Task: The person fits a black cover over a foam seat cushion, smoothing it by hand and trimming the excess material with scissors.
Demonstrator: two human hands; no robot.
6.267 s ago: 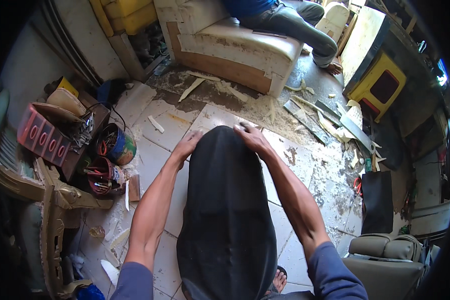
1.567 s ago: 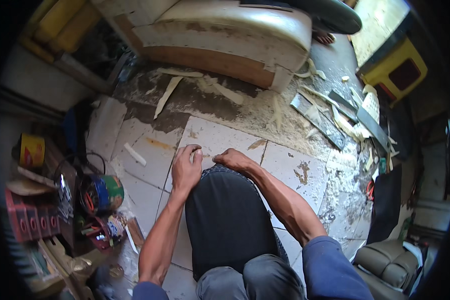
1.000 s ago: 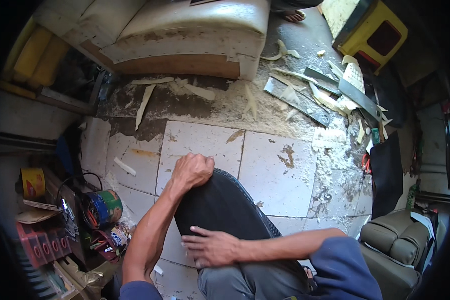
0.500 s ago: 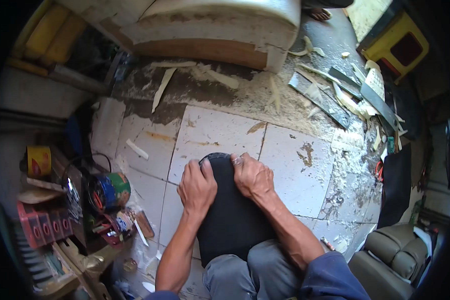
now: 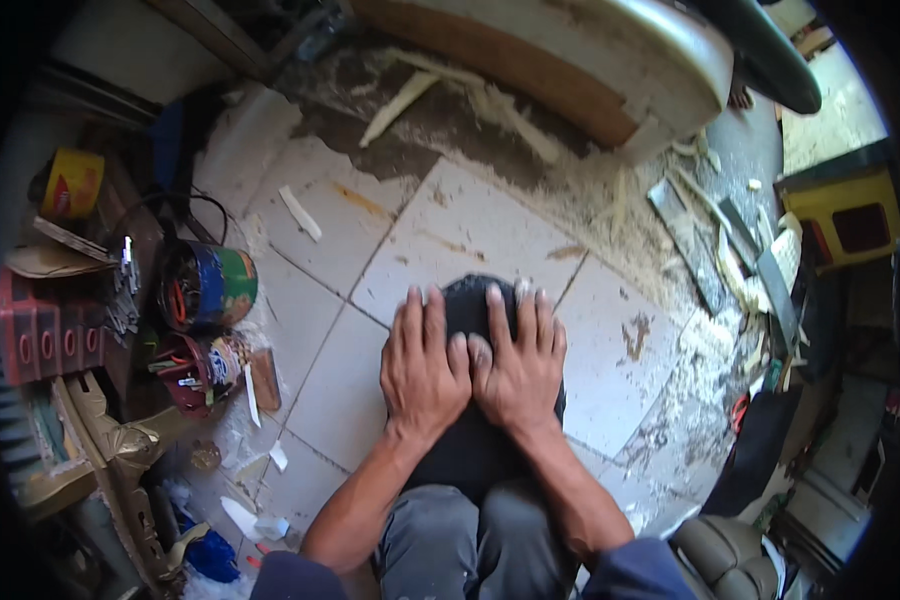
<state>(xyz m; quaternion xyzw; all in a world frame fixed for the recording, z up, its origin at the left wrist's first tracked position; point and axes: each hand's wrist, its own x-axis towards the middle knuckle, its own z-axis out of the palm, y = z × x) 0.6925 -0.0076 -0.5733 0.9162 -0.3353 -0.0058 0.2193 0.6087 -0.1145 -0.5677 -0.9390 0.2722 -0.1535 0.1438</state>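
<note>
A black, fabric-covered pad (image 5: pixel 475 452) with a rounded far end rests on my lap and reaches out over the tiled floor. On the left half of its upper face, my left hand (image 5: pixel 425 372) lies flat with the fingers pointing away from me. My right hand (image 5: pixel 519 372) presses flat on the right half, fingers stretched and slightly apart. Both thumbs come together near the pad's middle line. Neither hand grips anything. The pad's underside is hidden.
At left stand a blue-green can of tools (image 5: pixel 208 285), a red drawer box (image 5: pixel 50 335) and a yellow roll (image 5: pixel 73 183). Foam scraps (image 5: pixel 400 108) lie ahead by a worn seat piece (image 5: pixel 530 75). Metal strips (image 5: pixel 688 245) and white crumbs cover the right floor.
My hands have let go of the pad's far edges and now lie flat on its face, closer together. The view has turned, so the surroundings appear shifted.
</note>
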